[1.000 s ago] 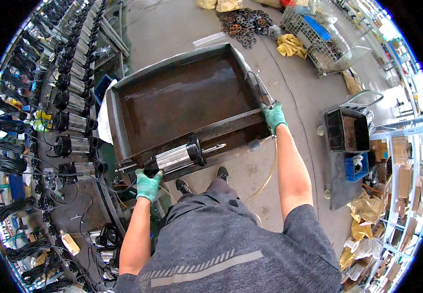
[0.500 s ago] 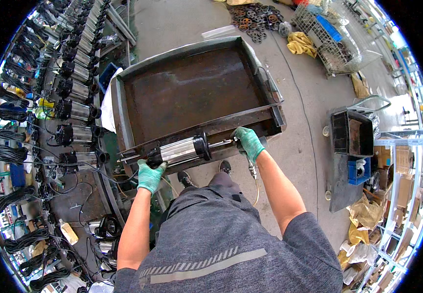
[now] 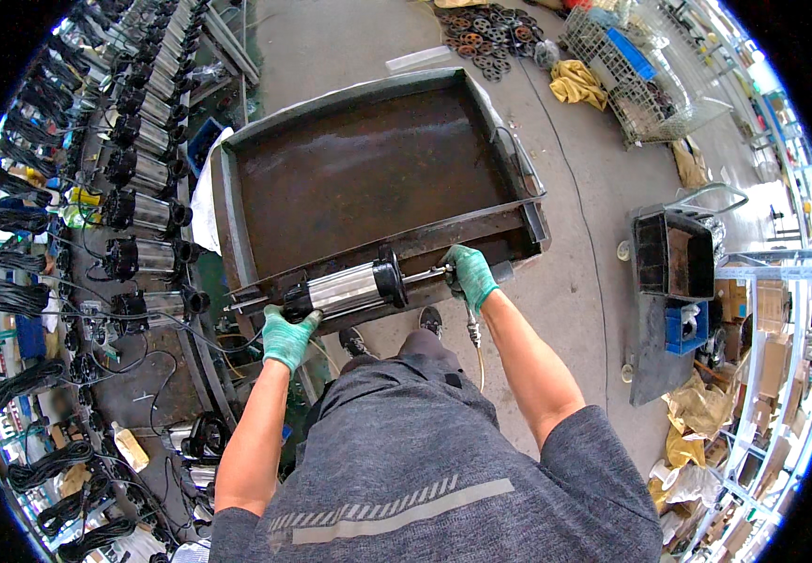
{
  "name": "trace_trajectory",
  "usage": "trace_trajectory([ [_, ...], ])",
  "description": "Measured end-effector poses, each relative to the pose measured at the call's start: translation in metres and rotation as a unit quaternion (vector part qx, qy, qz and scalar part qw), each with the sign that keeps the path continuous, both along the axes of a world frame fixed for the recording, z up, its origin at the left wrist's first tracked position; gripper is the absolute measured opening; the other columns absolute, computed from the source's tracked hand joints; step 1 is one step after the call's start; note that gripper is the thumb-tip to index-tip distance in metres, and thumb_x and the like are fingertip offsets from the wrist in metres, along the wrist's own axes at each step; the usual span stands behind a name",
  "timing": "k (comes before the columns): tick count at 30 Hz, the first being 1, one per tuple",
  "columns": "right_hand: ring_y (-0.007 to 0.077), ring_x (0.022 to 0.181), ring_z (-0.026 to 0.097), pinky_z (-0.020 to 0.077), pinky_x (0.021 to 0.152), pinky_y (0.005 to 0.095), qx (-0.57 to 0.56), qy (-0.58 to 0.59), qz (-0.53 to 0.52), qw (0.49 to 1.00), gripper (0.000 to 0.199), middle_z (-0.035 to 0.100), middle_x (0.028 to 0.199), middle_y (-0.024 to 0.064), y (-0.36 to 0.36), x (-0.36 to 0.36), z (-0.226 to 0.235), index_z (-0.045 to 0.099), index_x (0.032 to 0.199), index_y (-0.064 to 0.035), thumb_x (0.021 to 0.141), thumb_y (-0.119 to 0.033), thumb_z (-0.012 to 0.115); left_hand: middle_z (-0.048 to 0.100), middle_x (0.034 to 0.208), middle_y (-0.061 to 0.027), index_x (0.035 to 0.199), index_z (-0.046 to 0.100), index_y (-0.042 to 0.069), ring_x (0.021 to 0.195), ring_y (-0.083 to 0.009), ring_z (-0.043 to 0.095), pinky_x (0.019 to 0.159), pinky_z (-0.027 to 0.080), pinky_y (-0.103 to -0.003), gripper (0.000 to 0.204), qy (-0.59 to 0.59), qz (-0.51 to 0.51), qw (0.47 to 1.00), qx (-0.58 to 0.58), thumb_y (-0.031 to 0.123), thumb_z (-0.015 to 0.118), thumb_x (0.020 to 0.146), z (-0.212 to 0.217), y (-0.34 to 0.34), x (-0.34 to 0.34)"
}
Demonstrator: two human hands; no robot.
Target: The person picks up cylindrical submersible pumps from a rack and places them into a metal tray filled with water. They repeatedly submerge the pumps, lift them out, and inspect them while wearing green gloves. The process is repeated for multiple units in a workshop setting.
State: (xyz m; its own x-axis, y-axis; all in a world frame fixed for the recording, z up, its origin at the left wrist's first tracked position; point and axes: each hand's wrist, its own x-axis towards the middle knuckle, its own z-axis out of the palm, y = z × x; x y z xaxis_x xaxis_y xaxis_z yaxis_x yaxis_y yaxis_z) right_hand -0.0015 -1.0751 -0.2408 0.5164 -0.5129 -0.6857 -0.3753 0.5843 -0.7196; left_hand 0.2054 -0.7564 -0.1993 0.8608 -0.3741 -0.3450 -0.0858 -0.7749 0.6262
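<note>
A silver cylindrical pump (image 3: 342, 291) with black end caps lies sideways along the near ledge of a rusty metal tray (image 3: 229, 202). My left hand (image 3: 288, 338), in a green glove, is closed around its left black end, with the fingertips partly hidden. In my gloved right hand (image 3: 471, 278) is an air screwdriver, its body mostly covered by the fingers. The tool's thin metal shaft (image 3: 424, 275) points left and meets the pump's right black cap. From below that hand hangs a pale air hose (image 3: 482, 371) with a metal fitting.
Rows of similar pumps (image 3: 148, 212) and coiled black cables (image 3: 2, 289) fill the bench at left. A plastic bottle (image 3: 130, 447) lies there. At right stand a cart with a black bin (image 3: 650, 258) and a wire basket (image 3: 645, 84). Round parts (image 3: 490, 38) are piled on the floor ahead.
My right hand has shifted slightly left with the screwdriver, and the hose below it has swung left and hangs straighter. The left hand and the pump look almost unmoved.
</note>
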Motion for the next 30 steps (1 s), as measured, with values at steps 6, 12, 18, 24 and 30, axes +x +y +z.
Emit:
trace_trajectory([
  [6,0.0145,0.041,0.041,0.0308,0.039,0.0315,0.018,0.02,-0.022,0.999,0.024,0.05,0.057,0.0023,0.001,0.003,0.001,0.063,0.074,-0.0124,0.093,-0.022,0.051,0.071,0.109,-0.018,0.12,0.051,-0.004,0.096,-0.0282,0.069,0.09,0.054,-0.038,0.068,0.026,0.011,1.0,0.0,0.028,0.092,0.076,-0.003,-0.001,0.002],
  [12,0.0155,0.049,0.048,0.0366,0.041,0.0328,0.034,-0.014,0.026,0.999,0.016,0.053,0.066,0.0022,-0.006,-0.005,0.0,0.064,0.088,-0.0117,0.096,-0.018,0.052,0.071,0.109,-0.0161,0.123,0.05,-0.004,0.097,-0.0275,0.068,0.091,0.054,-0.037,0.064,0.025,0.0,0.998,-0.05,0.022,0.09,0.079,-0.002,-0.002,-0.002],
  [18,0.0174,0.072,0.056,0.048,0.057,0.0349,-0.048,-0.057,0.104,0.992,0.029,0.058,0.088,0.0046,-0.04,-0.047,0.01,0.053,0.125,-0.0094,0.096,-0.011,0.059,0.07,0.108,-0.0148,0.122,0.048,-0.002,0.094,-0.0259,0.067,0.089,0.053,-0.037,0.062,0.001,0.001,0.999,-0.052,0.021,0.088,0.08,-0.01,0.0,-0.006],
  [24,0.0479,0.099,0.069,0.056,0.083,0.0555,-0.477,0.378,0.25,0.753,0.026,0.072,0.104,0.0284,-0.14,-0.085,0.025,0.06,0.119,-0.0022,0.096,-0.013,0.055,0.07,0.107,-0.0147,0.123,0.049,-0.003,0.094,-0.0253,0.066,0.089,0.053,-0.036,0.064,0.002,-0.002,0.999,-0.054,0.024,0.088,0.08,-0.013,0.003,-0.004],
  [30,0.0435,0.108,0.069,0.0559,0.092,0.0545,-0.48,0.464,0.296,0.683,0.032,0.072,0.114,0.0248,-0.178,-0.055,0.012,0.07,0.114,-0.0035,0.096,-0.025,0.053,0.069,0.116,-0.0203,0.128,0.048,-0.005,0.104,-0.0322,0.067,0.095,0.052,-0.041,0.071,0.005,-0.012,0.999,-0.031,0.03,0.086,0.081,0.001,-0.001,-0.006],
])
